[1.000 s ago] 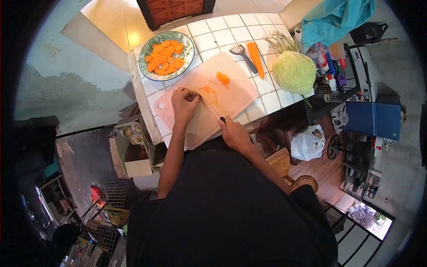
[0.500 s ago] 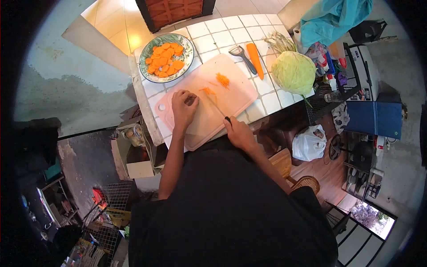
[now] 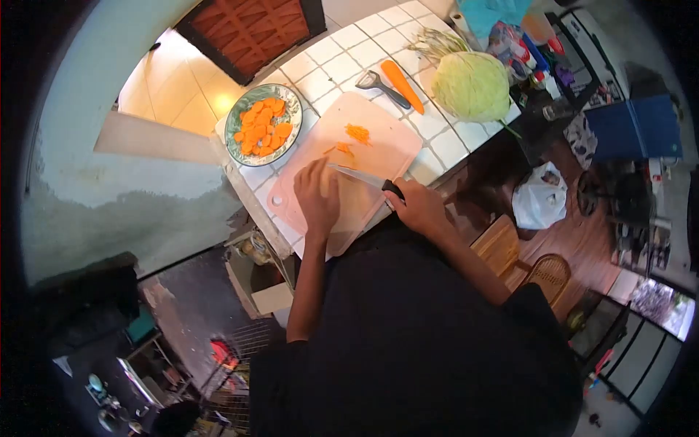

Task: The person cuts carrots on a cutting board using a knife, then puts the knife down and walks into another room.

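Observation:
My right hand point(image 3: 422, 207) grips the black handle of a kitchen knife point(image 3: 360, 175). Its blade points left across the pink cutting board point(image 3: 386, 124), the tip close to my left fingers. My left hand point(image 3: 317, 197) rests over the board's left part with fingers bent and pressed together; whatever is beneath them is hidden. Just beyond the blade lie a few thin carrot strips point(image 3: 342, 150), and farther back sits a small pile of carrot shreds point(image 3: 357, 133). A patterned bowl point(image 3: 231, 146) beside the board holds carrot slices point(image 3: 262, 127).
Behind the board on the white tiled counter point(image 3: 313, 62) are a peeler point(image 3: 386, 89), a whole carrot point(image 3: 402, 86) and a pale green cabbage point(image 3: 472, 86). A cardboard box point(image 3: 273, 298) stands below left. A white plastic bag point(image 3: 540, 197) and a wooden chair point(image 3: 499, 247) are at right.
My view has turned, so the counter appears tilted. The knife now shows more of its blade, with its tip near my left hand. My left fingers have turned down towards the board.

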`<control>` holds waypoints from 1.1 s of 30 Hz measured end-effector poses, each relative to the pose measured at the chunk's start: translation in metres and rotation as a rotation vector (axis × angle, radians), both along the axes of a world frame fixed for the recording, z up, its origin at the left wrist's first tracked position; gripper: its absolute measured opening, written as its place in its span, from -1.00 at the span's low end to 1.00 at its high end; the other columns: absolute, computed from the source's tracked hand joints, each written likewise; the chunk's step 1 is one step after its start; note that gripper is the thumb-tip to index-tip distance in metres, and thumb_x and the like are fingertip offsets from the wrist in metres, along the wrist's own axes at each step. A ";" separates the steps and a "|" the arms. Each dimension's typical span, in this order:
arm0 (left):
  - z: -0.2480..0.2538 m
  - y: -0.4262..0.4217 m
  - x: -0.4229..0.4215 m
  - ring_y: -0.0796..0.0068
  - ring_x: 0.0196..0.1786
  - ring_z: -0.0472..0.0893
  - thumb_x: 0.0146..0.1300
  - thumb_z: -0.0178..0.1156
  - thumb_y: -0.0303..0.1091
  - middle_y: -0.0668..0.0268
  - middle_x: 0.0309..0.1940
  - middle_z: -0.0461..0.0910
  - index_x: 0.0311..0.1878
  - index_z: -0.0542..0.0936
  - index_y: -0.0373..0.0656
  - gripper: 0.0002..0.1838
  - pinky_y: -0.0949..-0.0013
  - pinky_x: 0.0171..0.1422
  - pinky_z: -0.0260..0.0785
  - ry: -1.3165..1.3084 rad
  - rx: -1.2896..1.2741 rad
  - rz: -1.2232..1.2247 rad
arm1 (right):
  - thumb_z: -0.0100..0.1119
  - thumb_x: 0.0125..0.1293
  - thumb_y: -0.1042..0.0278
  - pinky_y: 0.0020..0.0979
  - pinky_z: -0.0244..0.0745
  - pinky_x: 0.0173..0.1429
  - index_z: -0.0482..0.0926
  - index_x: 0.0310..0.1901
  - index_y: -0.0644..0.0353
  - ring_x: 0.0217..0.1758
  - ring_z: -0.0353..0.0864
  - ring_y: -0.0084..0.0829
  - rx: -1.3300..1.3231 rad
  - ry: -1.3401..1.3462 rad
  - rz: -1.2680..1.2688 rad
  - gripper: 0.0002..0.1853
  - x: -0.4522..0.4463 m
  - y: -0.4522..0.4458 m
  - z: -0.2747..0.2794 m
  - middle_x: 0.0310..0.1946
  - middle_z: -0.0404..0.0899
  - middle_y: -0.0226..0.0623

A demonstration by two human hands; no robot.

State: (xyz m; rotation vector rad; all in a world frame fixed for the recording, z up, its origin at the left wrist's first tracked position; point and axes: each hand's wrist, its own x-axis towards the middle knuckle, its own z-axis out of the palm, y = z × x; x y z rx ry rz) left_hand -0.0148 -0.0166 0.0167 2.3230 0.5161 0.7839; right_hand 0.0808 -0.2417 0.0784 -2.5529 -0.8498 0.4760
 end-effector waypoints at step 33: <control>-0.001 0.045 0.007 0.26 0.17 0.66 0.47 0.41 -0.31 0.16 0.16 0.74 0.26 0.69 -0.24 -0.63 0.18 0.15 0.49 -0.016 -0.132 0.272 | 0.06 0.67 -0.03 0.06 0.67 -0.17 0.50 0.02 0.18 -0.27 0.81 0.04 0.071 0.028 0.270 -0.63 0.025 0.000 -0.034 -0.37 0.76 -0.07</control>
